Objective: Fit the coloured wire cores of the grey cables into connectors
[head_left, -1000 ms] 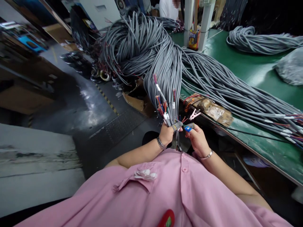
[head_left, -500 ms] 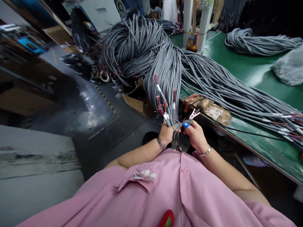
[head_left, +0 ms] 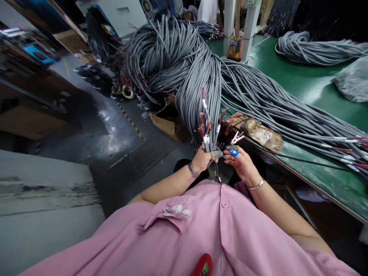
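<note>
My left hand (head_left: 202, 159) is closed around a bunch of grey cables (head_left: 212, 134) whose stripped ends stand up above the fist. White bands circle these ends, and red, orange, blue and purple wires (head_left: 204, 124) fan out of them. A grey cover wraps the left thumb. Just to the right, my right hand (head_left: 240, 163) has its fingers bent together beside thin loose wires (head_left: 220, 147). A small blue piece (head_left: 234, 153) with a white spot sits at its thumb and fingers. Whether the fingers grip it or a wire is hidden.
A heap of grey cables (head_left: 161, 53) hangs over the edge of the green table (head_left: 290, 84). A taped wooden block (head_left: 261, 136) and pale pink crossed handles (head_left: 237, 138) lie at the edge. A cardboard box (head_left: 165, 124) stands below. A person's white sleeve (head_left: 207, 11) shows behind.
My right hand has drawn slightly right, away from the left thumb, and the blue piece moved with it. The cable ends in my left hand have tilted right and stand more upright.
</note>
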Demonstrator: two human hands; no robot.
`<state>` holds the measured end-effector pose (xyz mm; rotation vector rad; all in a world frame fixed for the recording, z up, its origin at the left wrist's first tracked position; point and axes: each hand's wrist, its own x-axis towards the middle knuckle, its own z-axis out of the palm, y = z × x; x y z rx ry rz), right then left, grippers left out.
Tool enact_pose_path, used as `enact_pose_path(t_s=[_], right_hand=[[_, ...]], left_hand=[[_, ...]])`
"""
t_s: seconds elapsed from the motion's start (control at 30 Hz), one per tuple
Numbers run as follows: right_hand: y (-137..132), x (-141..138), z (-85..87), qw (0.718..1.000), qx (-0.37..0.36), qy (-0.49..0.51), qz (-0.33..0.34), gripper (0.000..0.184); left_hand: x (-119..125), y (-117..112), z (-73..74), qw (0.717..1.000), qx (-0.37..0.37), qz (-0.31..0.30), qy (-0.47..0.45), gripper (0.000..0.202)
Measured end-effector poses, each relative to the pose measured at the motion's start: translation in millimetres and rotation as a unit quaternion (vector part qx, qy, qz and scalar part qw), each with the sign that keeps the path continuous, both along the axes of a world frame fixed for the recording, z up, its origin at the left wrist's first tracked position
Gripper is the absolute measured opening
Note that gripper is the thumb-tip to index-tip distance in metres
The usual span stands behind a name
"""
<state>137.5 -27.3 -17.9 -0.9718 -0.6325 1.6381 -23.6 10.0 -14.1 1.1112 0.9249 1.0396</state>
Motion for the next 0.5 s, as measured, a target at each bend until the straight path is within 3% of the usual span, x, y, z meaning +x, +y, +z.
enact_pose_path(t_s=[0.13, 0.5], right_hand=[[3.4, -0.1, -0.3, 1.000, 0.023, 0.002, -0.010, 0.035], [4.1, -10.3, -6.2, 0.997, 0.024, 0.037, -0.061, 0.035]], left_hand=[[-2.9, 1.6, 1.4, 0.999, 0.003, -0.035, 0.017, 0.032], [-2.4, 0.6, -2.0, 0.999, 0.014, -0.034, 0.014, 0.032]])
